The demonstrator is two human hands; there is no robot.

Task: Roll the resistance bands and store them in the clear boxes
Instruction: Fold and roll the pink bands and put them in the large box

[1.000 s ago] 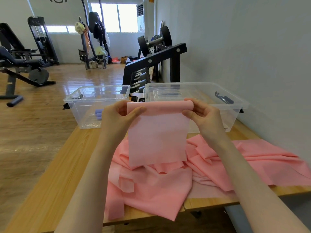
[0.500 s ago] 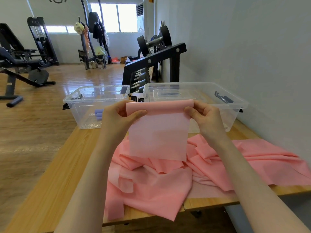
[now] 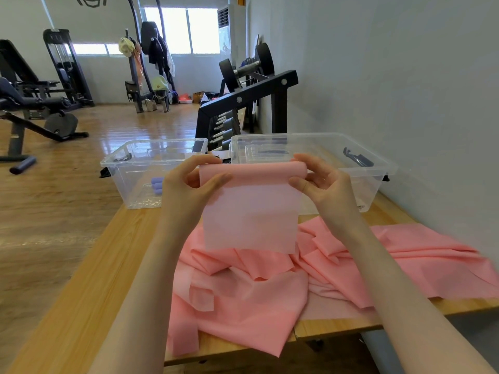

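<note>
A pale pink band (image 3: 252,209) hangs flat from a rolled top edge, above the bench (image 3: 81,292). The left hand (image 3: 189,184) at 9 o'clock and right hand (image 3: 321,182) at 3 o'clock each pinch an end, grip curled. Clear boxes (image 3: 151,163) sit at 12 o'clock; the roll's thickness is hidden.

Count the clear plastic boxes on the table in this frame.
2. The left clear box stands at the table's far left, with purple rolls inside. The right clear box stands beside it, near the wall, partly hidden behind the held pink band.
</note>
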